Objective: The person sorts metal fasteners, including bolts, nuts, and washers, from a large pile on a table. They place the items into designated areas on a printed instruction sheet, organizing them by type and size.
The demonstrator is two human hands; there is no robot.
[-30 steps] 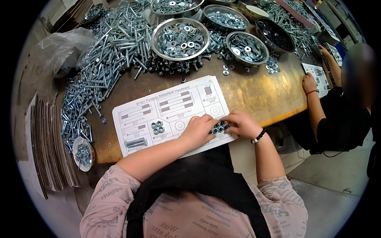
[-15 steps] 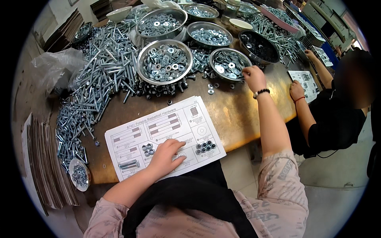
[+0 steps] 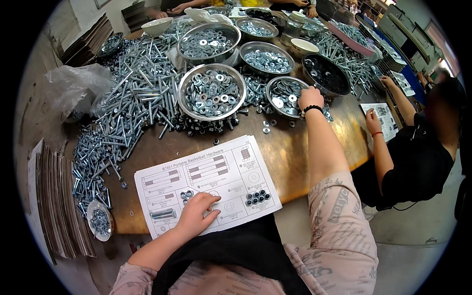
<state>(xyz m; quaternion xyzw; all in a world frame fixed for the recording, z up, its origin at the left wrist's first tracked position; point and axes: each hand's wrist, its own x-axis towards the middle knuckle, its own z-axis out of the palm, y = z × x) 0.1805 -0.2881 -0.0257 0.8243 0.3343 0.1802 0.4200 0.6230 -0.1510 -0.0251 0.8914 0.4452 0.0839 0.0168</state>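
Observation:
My left hand [image 3: 195,216] rests on a printed hardware sheet [image 3: 231,169], fingers stretched out, nothing gripped. On the sheet lie several bolts [image 3: 163,214] side by side, a few nuts [image 3: 187,195] partly behind my hand, and a cluster of dark-centred nuts [image 3: 258,197]. My right hand [image 3: 310,98] reaches over the right rim of a metal bowl of flat washers [image 3: 285,93]. Its fingers are curled down, and their tips and anything in them are hidden. Loose washers [image 3: 266,127] lie on the table just below that bowl.
More metal bowls of washers [image 3: 211,93] stand behind the sheet. A bolt heap [image 3: 142,93] spreads leftward. A dark bowl [image 3: 326,73] sits at right. Cardboard stacks [image 3: 61,206] and a small dish [image 3: 100,222] edge the left. A co-worker [image 3: 418,142] sits at right; other hands work at the back.
The view has shifted, so the table sits lower in the picture. My right hand has come down to the washer bowl with fingers curled. My left hand stays on the sheet.

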